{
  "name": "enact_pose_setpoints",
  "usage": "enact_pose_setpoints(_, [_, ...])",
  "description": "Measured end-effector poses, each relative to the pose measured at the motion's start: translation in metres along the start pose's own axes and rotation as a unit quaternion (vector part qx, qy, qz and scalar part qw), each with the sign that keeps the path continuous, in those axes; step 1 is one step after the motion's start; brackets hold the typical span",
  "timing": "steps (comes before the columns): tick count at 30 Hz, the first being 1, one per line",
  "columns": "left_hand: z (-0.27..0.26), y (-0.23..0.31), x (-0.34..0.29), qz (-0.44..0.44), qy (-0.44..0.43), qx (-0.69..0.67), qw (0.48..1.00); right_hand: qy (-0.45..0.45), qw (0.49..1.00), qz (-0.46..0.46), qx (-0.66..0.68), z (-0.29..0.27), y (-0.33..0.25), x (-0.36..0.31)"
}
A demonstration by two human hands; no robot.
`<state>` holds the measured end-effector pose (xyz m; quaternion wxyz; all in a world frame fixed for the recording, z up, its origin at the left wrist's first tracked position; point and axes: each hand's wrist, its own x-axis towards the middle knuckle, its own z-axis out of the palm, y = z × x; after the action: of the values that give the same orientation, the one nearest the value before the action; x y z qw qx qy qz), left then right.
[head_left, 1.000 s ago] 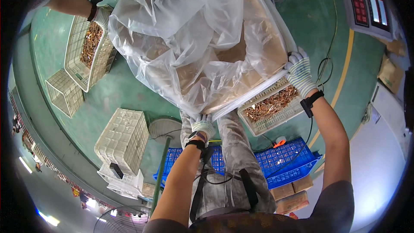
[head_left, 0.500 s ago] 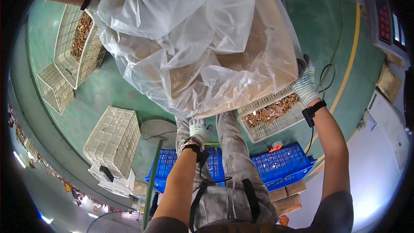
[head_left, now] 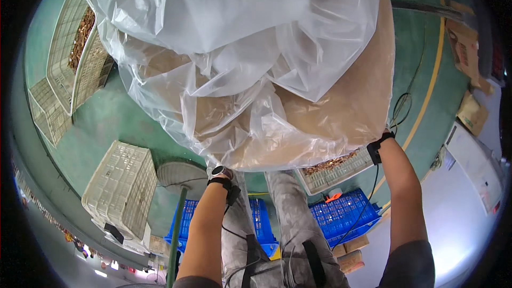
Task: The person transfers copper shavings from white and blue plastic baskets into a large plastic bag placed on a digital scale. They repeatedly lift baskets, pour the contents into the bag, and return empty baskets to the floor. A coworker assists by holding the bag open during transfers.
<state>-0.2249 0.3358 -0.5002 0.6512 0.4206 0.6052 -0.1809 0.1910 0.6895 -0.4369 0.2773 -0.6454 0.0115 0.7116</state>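
Observation:
A large cardboard box point(head_left: 346, 96), draped in a clear plastic liner point(head_left: 240, 16), fills the upper middle in front of me. My left hand is tucked beneath its near edge; only the wrist with a watch point(head_left: 220, 171) shows, and the fingers are hidden. At the box's near right corner, my right hand is also covered, with just the black wristband point(head_left: 376, 151) and forearm visible. Both hands appear to be against the box, but their grip cannot be seen. Folds of the liner hide most of the box's contents.
A white crate point(head_left: 341, 173) of brownish pieces stands partly under the box. Other white crates point(head_left: 80, 90) are at the left, one upside down point(head_left: 120, 186). Blue crates point(head_left: 344, 213) lie near my legs. A green pole point(head_left: 176, 234) rises at lower left; a cable point(head_left: 401, 109) lies at right.
The box has come closer and its near edge lower in view, now covering my gloved hands. Another person's arm at the upper left, touching the box before, is out of view.

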Motion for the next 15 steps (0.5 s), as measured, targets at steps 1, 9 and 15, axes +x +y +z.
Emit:
enact_pose_setpoints(1, [0.005,-0.003,0.001,0.000,-0.004,-0.011,1.000,0.002,1.000,-0.004,-0.007,0.000,0.001,0.000])
enact_pose_setpoints(9, [-0.003,0.002,-0.054,0.003,0.106,-0.444,0.890,0.011,0.996,-0.029,-0.085,-0.006,0.010,-0.012])
enact_pose_setpoints(15, [-0.115,0.056,-0.097,-0.007,0.102,-0.781,0.616,0.055,0.925,-0.054,-0.373,-0.028,0.049,-0.023])
